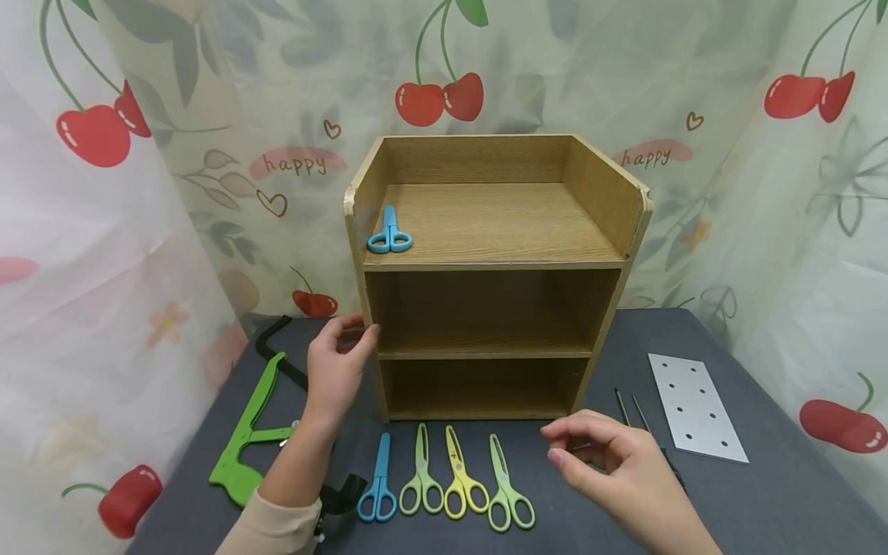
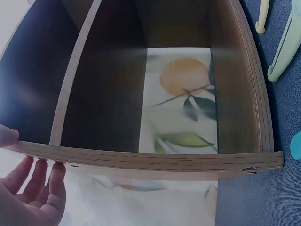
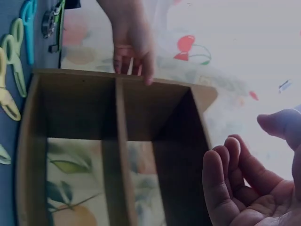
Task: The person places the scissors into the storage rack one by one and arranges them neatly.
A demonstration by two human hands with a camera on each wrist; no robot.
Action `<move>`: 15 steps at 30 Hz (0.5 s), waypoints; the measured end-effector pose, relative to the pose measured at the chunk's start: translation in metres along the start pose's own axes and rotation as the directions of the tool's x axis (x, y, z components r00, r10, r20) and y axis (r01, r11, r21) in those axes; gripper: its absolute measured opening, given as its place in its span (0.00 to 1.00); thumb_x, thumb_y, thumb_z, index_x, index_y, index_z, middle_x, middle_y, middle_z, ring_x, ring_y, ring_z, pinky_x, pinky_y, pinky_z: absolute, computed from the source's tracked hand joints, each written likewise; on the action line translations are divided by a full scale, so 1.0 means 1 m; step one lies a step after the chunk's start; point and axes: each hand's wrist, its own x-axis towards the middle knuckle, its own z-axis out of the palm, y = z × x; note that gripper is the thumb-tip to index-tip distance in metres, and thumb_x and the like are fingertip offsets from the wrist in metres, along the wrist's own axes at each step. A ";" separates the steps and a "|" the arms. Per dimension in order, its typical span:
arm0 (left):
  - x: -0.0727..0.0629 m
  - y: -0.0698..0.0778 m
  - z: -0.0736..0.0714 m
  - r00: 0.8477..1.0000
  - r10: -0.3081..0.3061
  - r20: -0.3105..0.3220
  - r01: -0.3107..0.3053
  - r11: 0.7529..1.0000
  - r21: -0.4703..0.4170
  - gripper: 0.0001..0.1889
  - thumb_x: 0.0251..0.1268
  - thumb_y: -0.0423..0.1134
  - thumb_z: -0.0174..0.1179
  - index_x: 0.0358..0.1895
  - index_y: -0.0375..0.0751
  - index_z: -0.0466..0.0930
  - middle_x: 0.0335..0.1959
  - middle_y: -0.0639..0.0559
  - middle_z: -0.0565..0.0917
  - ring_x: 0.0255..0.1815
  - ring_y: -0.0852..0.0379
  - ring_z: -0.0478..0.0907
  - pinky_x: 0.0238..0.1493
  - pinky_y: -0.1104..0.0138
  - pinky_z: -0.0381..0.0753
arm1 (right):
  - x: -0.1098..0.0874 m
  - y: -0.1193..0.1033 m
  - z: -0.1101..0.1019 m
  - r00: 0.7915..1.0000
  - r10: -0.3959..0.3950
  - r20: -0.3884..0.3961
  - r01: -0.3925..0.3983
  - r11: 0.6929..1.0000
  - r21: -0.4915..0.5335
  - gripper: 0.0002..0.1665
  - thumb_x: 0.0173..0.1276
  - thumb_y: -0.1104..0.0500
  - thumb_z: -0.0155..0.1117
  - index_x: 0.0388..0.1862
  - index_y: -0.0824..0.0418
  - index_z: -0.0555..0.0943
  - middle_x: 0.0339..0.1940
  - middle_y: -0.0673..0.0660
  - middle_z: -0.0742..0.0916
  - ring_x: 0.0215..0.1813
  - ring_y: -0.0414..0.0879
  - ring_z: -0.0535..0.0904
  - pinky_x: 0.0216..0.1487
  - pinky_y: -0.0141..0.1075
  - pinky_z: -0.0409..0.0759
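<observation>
A small wooden shelf unit (image 1: 479, 223) stands upright on the dark table. My left hand (image 1: 336, 366) holds the edge of its left side panel, the thumb at the front edge and the fingers along the outer face, as the left wrist view shows. To the right of the shelf, my right hand (image 1: 617, 462) hovers with loosely bent fingers and nothing between them. On the top board, at its left, lie blue scissors (image 1: 390, 240). In front of the shelf lie another blue pair of scissors (image 1: 378, 493), green scissors (image 1: 421, 487), yellow scissors (image 1: 463, 487) and light green scissors (image 1: 509, 497).
Left of my left arm lies a green tool with a handle (image 1: 243, 455), beside a black curved piece (image 1: 267, 343). A white plate with several holes (image 1: 697, 405) and thin dark rods (image 1: 648, 424) lie at the right. A cherry-print curtain (image 1: 277, 92) surrounds the table.
</observation>
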 end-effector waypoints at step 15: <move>0.001 -0.003 0.000 1.000 -0.008 -0.001 0.008 1.000 0.018 0.19 0.71 0.43 0.68 0.59 0.39 0.82 0.53 0.46 0.83 0.51 0.53 0.80 0.41 0.70 0.78 | -0.022 0.063 0.011 0.903 0.410 0.132 -0.426 0.894 0.136 0.17 0.69 0.63 0.72 0.53 0.71 0.84 0.44 0.59 0.88 0.41 0.44 0.85 0.41 0.35 0.83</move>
